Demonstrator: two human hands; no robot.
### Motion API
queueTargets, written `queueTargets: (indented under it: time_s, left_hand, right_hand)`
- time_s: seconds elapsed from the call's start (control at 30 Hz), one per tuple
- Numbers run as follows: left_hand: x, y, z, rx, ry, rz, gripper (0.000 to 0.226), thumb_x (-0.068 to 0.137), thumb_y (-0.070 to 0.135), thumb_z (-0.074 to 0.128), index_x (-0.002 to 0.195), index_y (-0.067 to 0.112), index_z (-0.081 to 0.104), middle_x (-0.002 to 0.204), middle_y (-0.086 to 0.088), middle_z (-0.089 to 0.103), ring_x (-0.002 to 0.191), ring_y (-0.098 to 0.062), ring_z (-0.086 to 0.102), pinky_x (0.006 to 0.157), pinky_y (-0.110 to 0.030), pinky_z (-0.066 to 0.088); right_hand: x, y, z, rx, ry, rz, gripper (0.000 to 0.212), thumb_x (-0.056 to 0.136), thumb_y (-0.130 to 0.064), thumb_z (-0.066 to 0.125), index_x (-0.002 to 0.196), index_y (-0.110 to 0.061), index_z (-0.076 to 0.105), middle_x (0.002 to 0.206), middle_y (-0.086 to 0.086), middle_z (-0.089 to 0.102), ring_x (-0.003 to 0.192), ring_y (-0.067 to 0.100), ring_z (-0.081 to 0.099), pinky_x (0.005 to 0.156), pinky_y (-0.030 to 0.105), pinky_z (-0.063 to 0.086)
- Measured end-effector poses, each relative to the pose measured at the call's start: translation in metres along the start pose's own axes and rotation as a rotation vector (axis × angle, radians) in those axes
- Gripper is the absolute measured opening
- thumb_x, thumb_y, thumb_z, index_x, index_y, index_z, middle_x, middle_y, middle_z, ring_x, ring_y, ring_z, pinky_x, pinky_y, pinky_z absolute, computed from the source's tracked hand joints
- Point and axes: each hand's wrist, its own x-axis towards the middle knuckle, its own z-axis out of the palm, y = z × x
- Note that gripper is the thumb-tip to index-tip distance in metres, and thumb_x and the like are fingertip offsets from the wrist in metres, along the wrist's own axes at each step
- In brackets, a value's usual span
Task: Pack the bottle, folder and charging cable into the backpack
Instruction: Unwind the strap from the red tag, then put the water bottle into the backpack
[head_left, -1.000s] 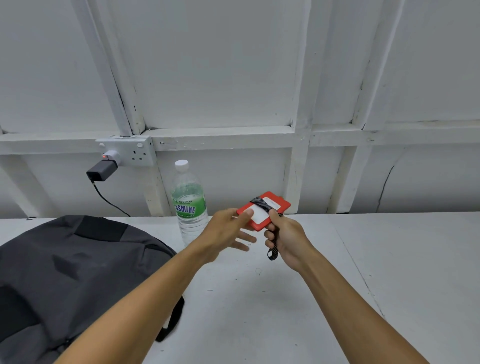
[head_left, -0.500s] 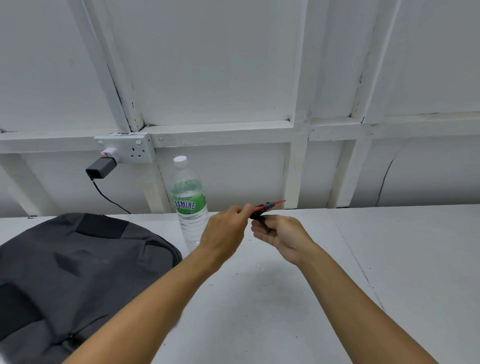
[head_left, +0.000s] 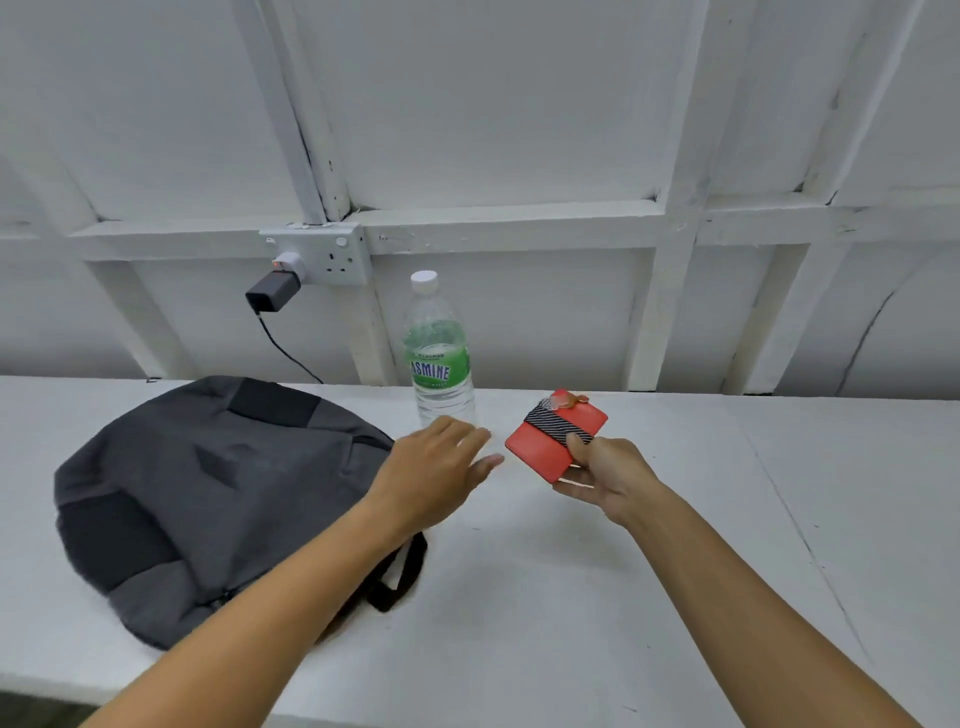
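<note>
A small red folder (head_left: 540, 449) with a black-and-white striped strap wound round it is held above the white table by my right hand (head_left: 605, 475), thumb on top. My left hand (head_left: 441, 465) hovers just left of it, fingers apart, holding nothing. Behind my left hand a clear water bottle (head_left: 440, 358) with a green label and white cap stands upright near the wall. A dark grey backpack (head_left: 208, 493) lies flat on the left of the table. A black charger (head_left: 274, 293) is plugged into the wall socket, and its charging cable (head_left: 288, 353) drops behind the backpack.
The white table (head_left: 675, 545) runs along a white panelled wall. A double wall socket (head_left: 327, 254) sits above the backpack. A black backpack strap loop (head_left: 400, 582) lies on the table under my left forearm.
My left hand has let go of the red folder and drawn left. My right hand has turned the folder from edge-on to its flat red face and lowered it slightly.
</note>
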Motion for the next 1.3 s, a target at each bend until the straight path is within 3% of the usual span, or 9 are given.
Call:
queueTargets:
  time_s: [0.13, 0.2, 0.3, 0.47, 0.57, 0.73, 0.9, 1.07, 1.3]
  left_hand:
    - [-0.049, -0.045, -0.007, 0.052, -0.415, -0.429, 0.051, 0.092, 0.064, 0.041, 0.118, 0.024, 0.059, 0.114, 0.006, 0.062, 0.112, -0.019, 0.056, 0.076, -0.038, 0.048]
    - [-0.067, -0.056, -0.007, 0.040, -0.589, -0.542, 0.063, 0.083, 0.073, 0.048, 0.122, 0.024, 0.055, 0.119, 0.005, 0.060, 0.111, -0.020, 0.056, 0.084, -0.039, 0.047]
    - [-0.085, -0.058, -0.002, -0.065, -0.691, -0.594, 0.062, 0.082, 0.071, 0.053, 0.124, 0.025, 0.055, 0.118, 0.004, 0.061, 0.107, -0.020, 0.059, 0.087, -0.036, 0.048]
    - [-0.089, -0.076, -0.014, -0.335, -0.578, -0.687, 0.028, 0.096, 0.046, 0.053, 0.096, 0.023, 0.069, 0.092, 0.004, 0.070, 0.089, -0.021, 0.065, 0.081, -0.038, 0.053]
    - [-0.081, -0.093, -0.038, -0.372, -0.440, -0.724, 0.036, 0.100, 0.031, 0.051, 0.068, 0.016, 0.055, 0.070, -0.001, 0.061, 0.069, -0.022, 0.056, 0.062, -0.031, 0.042]
    - [-0.074, -0.124, -0.079, -0.332, -0.274, -0.824, 0.041, 0.101, 0.026, 0.048, 0.066, 0.005, 0.049, 0.061, -0.006, 0.055, 0.059, -0.020, 0.047, 0.050, -0.029, 0.030]
    - [-0.074, -0.130, -0.091, -0.416, -0.249, -0.847, 0.043, 0.100, 0.028, 0.051, 0.063, 0.009, 0.039, 0.056, -0.002, 0.042, 0.053, -0.016, 0.034, 0.052, -0.030, 0.029]
    - [-0.070, -0.129, -0.102, -0.492, -0.271, -0.789, 0.045, 0.099, 0.029, 0.052, 0.061, 0.010, 0.037, 0.052, 0.002, 0.033, 0.049, -0.013, 0.028, 0.050, -0.027, 0.026]
    - [-0.067, -0.139, -0.111, -0.503, -0.278, -0.739, 0.047, 0.098, 0.029, 0.055, 0.059, 0.011, 0.036, 0.049, 0.004, 0.031, 0.044, -0.010, 0.024, 0.040, -0.017, 0.025]
  right_hand:
    - [0.004, 0.027, 0.035, -0.147, -0.053, 0.059, 0.018, 0.096, -0.009, 0.054, 0.111, -0.002, 0.061, 0.097, 0.013, 0.069, 0.080, 0.025, 0.067, 0.067, 0.038, 0.058]
    - [0.004, 0.037, 0.053, -0.206, -0.100, 0.085, 0.018, 0.096, -0.009, 0.054, 0.111, -0.002, 0.061, 0.102, 0.014, 0.069, 0.078, 0.024, 0.068, 0.064, 0.037, 0.058]
    - [0.004, 0.050, 0.074, -0.254, -0.151, 0.121, 0.014, 0.097, -0.007, 0.052, 0.107, -0.003, 0.060, 0.093, 0.011, 0.068, 0.075, 0.021, 0.067, 0.057, 0.034, 0.057]
    - [0.009, 0.058, 0.094, -0.267, -0.206, 0.130, 0.018, 0.098, -0.009, 0.051, 0.112, -0.004, 0.060, 0.100, 0.010, 0.069, 0.084, 0.021, 0.068, 0.059, 0.033, 0.057]
    - [0.008, 0.060, 0.106, -0.267, -0.222, 0.102, 0.014, 0.097, -0.007, 0.052, 0.107, -0.004, 0.061, 0.095, 0.008, 0.069, 0.081, 0.021, 0.067, 0.060, 0.033, 0.057]
    - [0.001, 0.067, 0.157, -0.238, -0.253, 0.025, 0.016, 0.090, 0.001, 0.059, 0.105, 0.003, 0.063, 0.096, 0.017, 0.068, 0.079, 0.028, 0.069, 0.064, 0.039, 0.061]
    - [0.000, 0.082, 0.226, -0.404, -0.066, -0.004, 0.006, 0.078, -0.008, 0.059, 0.083, -0.005, 0.063, 0.081, 0.014, 0.070, 0.062, 0.029, 0.072, 0.063, 0.035, 0.061]
    - [0.003, 0.099, 0.274, -0.460, 0.040, -0.028, 0.026, 0.085, -0.020, 0.061, 0.108, -0.007, 0.061, 0.106, 0.013, 0.067, 0.093, 0.032, 0.066, 0.081, 0.040, 0.057]
    - [0.000, 0.116, 0.312, -0.482, -0.001, -0.135, 0.021, 0.096, -0.012, 0.042, 0.105, -0.003, 0.058, 0.107, 0.015, 0.064, 0.096, 0.030, 0.062, 0.077, 0.036, 0.052]
